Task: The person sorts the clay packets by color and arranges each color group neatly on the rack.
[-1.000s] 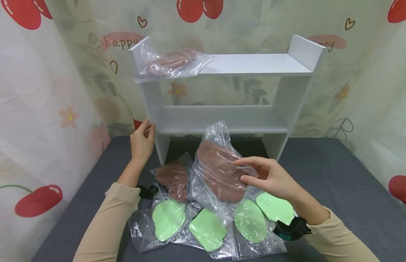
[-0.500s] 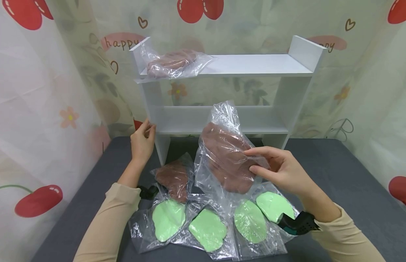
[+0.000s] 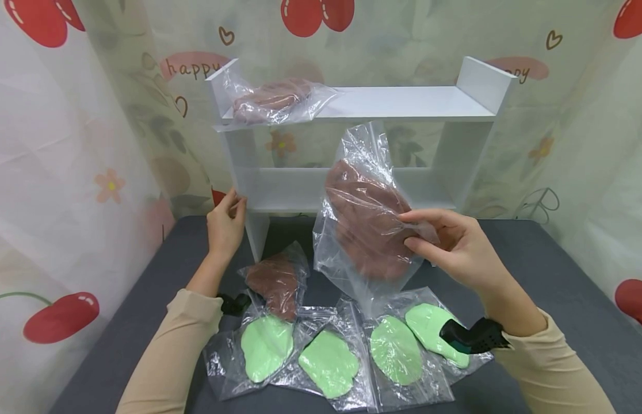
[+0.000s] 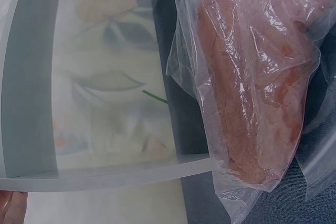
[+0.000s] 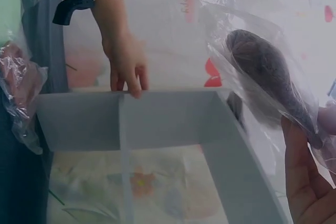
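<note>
In the head view my right hand (image 3: 455,247) pinches the edge of a clear plastic bag holding a flat brown clay-like lump (image 3: 370,224). The bag hangs in front of the white shelf's middle board. My left hand (image 3: 225,227) grips the left side panel of the white shelf (image 3: 352,198) with its fingertips; the right wrist view shows that hand (image 5: 126,66) at the panel's edge. On the table, a second bagged brown lump (image 3: 274,282) lies before the shelf's left foot. Another bagged brown lump (image 3: 274,98) rests on the top board, at its left end.
Several bagged pale green flat pieces (image 3: 328,362) lie in a row along the front of the dark grey table (image 3: 518,276). Patterned curtains (image 3: 83,172) surround the table at the back and both sides. A thin cable (image 3: 543,198) hangs at the back right.
My right hand has lifted the bagged brown lump up and slightly right, from above the green pieces to in front of the middle board. My left hand stays in place.
</note>
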### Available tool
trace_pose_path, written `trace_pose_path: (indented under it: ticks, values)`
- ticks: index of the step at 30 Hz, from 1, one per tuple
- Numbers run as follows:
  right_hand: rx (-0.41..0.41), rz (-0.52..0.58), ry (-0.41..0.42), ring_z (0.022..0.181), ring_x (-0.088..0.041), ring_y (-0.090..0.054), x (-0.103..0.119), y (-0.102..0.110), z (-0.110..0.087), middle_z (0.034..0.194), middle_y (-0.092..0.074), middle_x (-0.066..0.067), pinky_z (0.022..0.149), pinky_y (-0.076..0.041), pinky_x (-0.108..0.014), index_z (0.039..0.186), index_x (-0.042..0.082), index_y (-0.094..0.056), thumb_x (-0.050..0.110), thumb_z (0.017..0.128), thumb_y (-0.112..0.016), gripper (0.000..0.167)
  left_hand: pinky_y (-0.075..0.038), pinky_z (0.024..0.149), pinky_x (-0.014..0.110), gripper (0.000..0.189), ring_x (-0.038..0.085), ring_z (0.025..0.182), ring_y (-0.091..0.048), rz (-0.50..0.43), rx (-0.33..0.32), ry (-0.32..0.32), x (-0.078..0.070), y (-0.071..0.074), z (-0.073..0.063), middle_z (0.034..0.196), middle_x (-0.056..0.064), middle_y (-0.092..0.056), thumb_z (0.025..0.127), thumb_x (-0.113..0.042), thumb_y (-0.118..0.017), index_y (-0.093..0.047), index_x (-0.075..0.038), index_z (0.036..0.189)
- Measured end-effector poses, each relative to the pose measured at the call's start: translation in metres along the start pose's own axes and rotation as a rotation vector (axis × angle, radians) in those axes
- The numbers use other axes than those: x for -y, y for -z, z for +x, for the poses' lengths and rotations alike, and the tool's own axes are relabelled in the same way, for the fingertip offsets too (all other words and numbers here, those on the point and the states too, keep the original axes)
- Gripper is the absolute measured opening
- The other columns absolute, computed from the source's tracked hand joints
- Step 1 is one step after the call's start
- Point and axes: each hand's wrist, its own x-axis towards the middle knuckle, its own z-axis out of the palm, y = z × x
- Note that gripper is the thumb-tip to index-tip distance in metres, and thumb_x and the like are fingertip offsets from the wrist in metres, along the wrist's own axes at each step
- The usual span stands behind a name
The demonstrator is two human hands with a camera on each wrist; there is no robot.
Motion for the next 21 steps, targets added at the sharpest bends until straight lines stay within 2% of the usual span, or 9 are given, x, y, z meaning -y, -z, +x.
trace_pose_path:
  ticks: [4,6,10,13,17,19,21]
  values:
    - [-0.031,0.015,0.008,0.049,-0.008,-0.031,0.005,0.004,0.009,0.104,-0.065,0.011,0.045,-0.028,-0.025,0.115,0.010,-0.064,-0.018,0.081,-0.057,0.045,-0.054,0.073,0.050,0.042,0.035,0.100,-0.066,0.001,-0.002,0.008,0.000,0.000,0.000,0.118,0.022,-0.063,0.096,-0.017,-0.052,-0.047,-0.012,0.138]
    - [-0.050,0.022,0.021,0.047,-0.010,-0.027,0.007,0.007,0.015,0.103,-0.065,0.010,0.045,-0.027,-0.026,0.115,0.010,-0.064,-0.018,0.081,-0.057,0.045,-0.054,0.075,0.050,0.042,0.035,0.101,-0.066,0.001,-0.001,0.016,-0.001,0.000,0.000,0.119,0.022,-0.063,0.096,-0.017,-0.052,-0.047,-0.011,0.138]
    - [-0.076,0.091,0.071,0.046,-0.009,-0.026,0.008,0.012,0.027,0.104,-0.065,0.006,0.045,-0.025,-0.025,0.116,0.005,-0.064,-0.018,0.081,-0.056,0.043,-0.054,0.077,0.049,0.043,0.035,0.102,-0.065,0.008,0.006,0.027,0.000,0.000,-0.001,0.120,0.022,-0.062,0.096,-0.017,-0.052,-0.046,-0.009,0.138]
    - [-0.102,0.125,0.079,0.051,-0.008,-0.038,0.010,0.015,0.036,0.105,-0.064,0.002,0.047,-0.032,-0.020,0.116,0.003,-0.063,-0.017,0.082,-0.057,0.040,-0.054,0.077,0.050,0.043,0.035,0.102,-0.065,0.008,0.006,0.029,0.000,0.000,0.000,0.120,0.022,-0.062,0.096,-0.017,-0.052,-0.046,-0.009,0.138]
    - [-0.179,0.092,0.036,0.077,-0.010,-0.058,0.015,0.017,0.047,0.108,-0.063,0.001,0.065,-0.049,-0.014,0.117,0.004,-0.063,-0.017,0.082,-0.056,0.042,-0.054,0.077,0.050,0.042,0.035,0.101,-0.065,0.008,0.000,0.019,0.000,0.000,0.000,0.120,0.023,-0.062,0.096,-0.017,-0.052,-0.047,-0.010,0.137]
    - [-0.224,0.075,0.013,0.087,-0.010,-0.061,0.017,0.018,0.053,0.109,-0.063,0.000,0.072,-0.052,-0.016,0.116,0.004,-0.063,-0.018,0.081,-0.055,0.042,-0.054,0.076,0.050,0.042,0.035,0.101,-0.066,0.010,0.000,0.018,0.000,0.000,0.000,0.119,0.023,-0.062,0.096,-0.017,-0.052,-0.047,-0.009,0.137]
    - [-0.264,0.082,-0.002,0.088,-0.011,-0.062,0.018,0.019,0.059,0.109,-0.063,-0.001,0.074,-0.053,-0.016,0.115,0.005,-0.064,-0.019,0.081,-0.054,0.043,-0.054,0.074,0.050,0.043,0.035,0.100,-0.066,0.015,0.002,0.018,-0.001,0.000,-0.001,0.119,0.023,-0.062,0.096,-0.017,-0.052,-0.046,-0.007,0.138]
